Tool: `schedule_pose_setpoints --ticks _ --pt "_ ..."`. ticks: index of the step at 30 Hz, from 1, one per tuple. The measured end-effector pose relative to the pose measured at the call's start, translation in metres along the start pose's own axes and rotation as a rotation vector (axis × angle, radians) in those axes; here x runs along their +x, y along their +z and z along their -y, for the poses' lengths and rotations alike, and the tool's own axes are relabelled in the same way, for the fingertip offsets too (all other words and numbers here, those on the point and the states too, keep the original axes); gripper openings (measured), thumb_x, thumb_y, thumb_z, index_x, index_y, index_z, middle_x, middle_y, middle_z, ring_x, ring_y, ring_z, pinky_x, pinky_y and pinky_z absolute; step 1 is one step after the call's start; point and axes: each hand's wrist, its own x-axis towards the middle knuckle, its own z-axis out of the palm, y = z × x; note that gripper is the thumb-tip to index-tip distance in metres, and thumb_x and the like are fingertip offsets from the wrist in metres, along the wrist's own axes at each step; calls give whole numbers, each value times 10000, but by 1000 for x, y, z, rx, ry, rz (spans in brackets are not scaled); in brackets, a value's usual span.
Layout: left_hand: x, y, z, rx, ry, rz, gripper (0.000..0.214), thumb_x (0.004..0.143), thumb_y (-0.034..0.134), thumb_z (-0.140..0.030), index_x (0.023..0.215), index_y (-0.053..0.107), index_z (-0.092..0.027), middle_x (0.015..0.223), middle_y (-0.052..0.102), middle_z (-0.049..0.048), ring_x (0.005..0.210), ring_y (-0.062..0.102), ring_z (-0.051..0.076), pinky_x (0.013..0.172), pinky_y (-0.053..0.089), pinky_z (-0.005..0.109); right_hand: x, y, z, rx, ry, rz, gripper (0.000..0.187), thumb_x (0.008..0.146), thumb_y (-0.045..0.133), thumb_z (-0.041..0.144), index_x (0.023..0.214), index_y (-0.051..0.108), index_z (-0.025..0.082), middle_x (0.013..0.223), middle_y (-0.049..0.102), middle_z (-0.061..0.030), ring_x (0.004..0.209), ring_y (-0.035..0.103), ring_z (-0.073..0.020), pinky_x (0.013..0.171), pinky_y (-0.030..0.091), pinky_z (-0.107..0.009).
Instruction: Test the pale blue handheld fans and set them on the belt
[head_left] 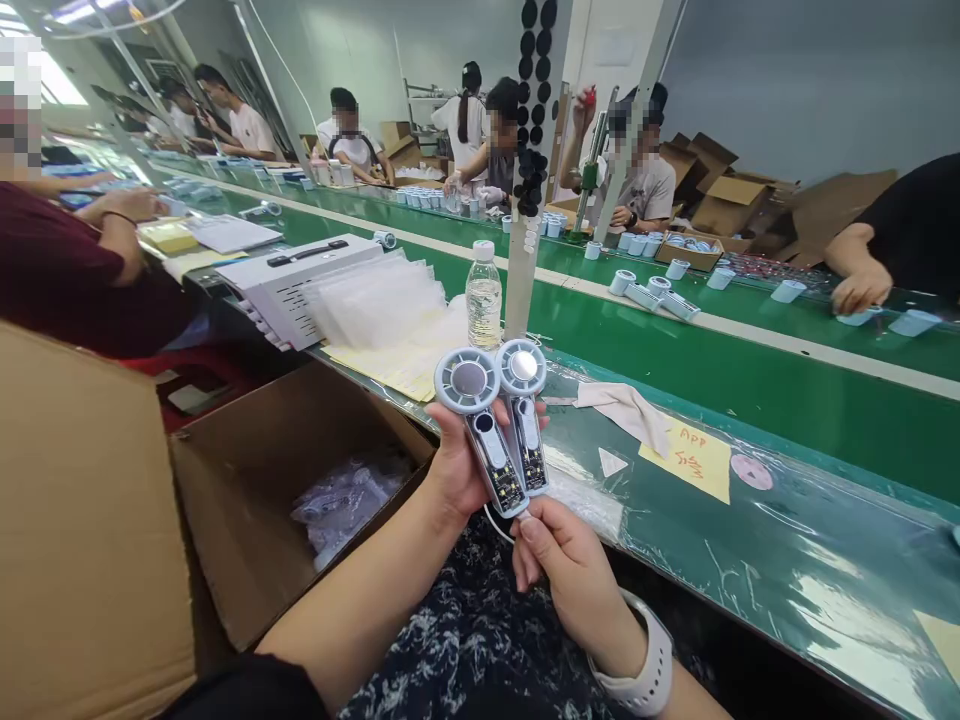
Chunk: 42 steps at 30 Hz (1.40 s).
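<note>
Patterned dark clothing (pixel 465 640) is filling the foreground as a person's left hand (pixel 457 455) is clenching two handheld fans (pixel 487 430) side by side, just off the near edge of a green assembly bench (pixel 757 540). Their round, spoked heads are touching and pointing up and away from the camera, while their long clear handles, with circuit boards showing inside, are slanting down toward the person. The right hand (pixel 566 585), wearing a white smartwatch (pixel 646 662), is curled just below the handle ends with its fingers pinched together; whether it is grasping the thin white cable (pixel 493 525) nearby cannot be told. To the left, an open cardboard carton (pixel 247 490) is holding clear plastic bags (pixel 345 505). Beyond the fans, a water bottle (pixel 484 295) is standing near a white case (pixel 300 285) and stacked clear sleeves (pixel 379 300). A folded cloth (pixel 622 415) and a yellow note (pixel 694 458) are lying on the bench. Across the line, a co-worker's hand (pixel 859 292) is reaching among pale blue cylinders (pixel 787 290).
</note>
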Motion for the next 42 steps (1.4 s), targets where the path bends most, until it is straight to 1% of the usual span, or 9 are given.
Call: schedule_pose_setpoints --ticks 4,7,10,13,20,27,34,39,42 --pt "-2 0 7 58 38 -44 679 534 687 -829 630 647 -158 880 732 80 1031 672 326 1007 493 480 -5 10 -3 75 27 -74 521 852 543 710 744 508 202 423 357 106 337 380 -80 380 294 -209" --pt "-3 -1 11 91 48 -41 672 540 694 -823 641 646 -161 901 735 80 1079 660 336 998 497 450 -8 14 -6 95 32 -138 520 868 515 710 752 508 202 416 352 110 320 344 -76 374 261 -212" --pt "-4 -2 11 82 39 -22 673 530 707 -817 663 654 -158 973 740 89 977 690 306 878 550 400 -8 10 -4 17 2 -139 492 886 522 672 759 540 197 474 451 66 429 450 -107 472 357 -237" --pt "-6 -1 8 0 0 -51 666 542 703 -811 650 639 -157 1024 735 97 925 692 268 800 569 354 -9 4 1 -177 -117 -99 443 936 506 585 764 597 187 701 589 -15 679 545 -150 660 428 -270" --pt "-11 7 -1 -177 -80 -66 625 568 726 -778 657 598 -173 1098 707 84 1034 665 264 896 552 375 -14 5 2 -274 -294 -35 308 999 446 414 833 597 203 935 606 -45 878 550 -176 807 425 -282" --pt "-15 6 -4 -79 -43 12 646 567 702 -803 652 581 -173 1110 704 87 1053 668 291 886 559 387 -15 2 -4 -190 -159 -162 414 981 476 509 724 567 197 701 611 -18 689 555 -155 681 419 -272" --pt "-16 -2 5 47 8 110 672 560 693 -818 678 639 -158 1023 722 97 822 688 228 723 570 314 -14 10 -11 97 -45 -206 468 934 507 608 680 484 215 418 441 67 431 474 -129 520 376 -260" --pt "-17 -3 -3 77 4 106 683 538 696 -829 701 672 -166 968 731 90 834 694 252 726 578 339 -11 -1 -1 -66 -114 -120 425 965 487 537 743 587 188 667 636 -26 664 557 -160 674 423 -283" --pt "-14 -3 -10 88 48 27 706 534 698 -833 796 703 -178 1040 727 88 881 697 273 760 587 376 -16 -6 9 -171 -255 -88 378 975 477 475 735 576 200 843 641 -44 779 554 -172 731 426 -290"
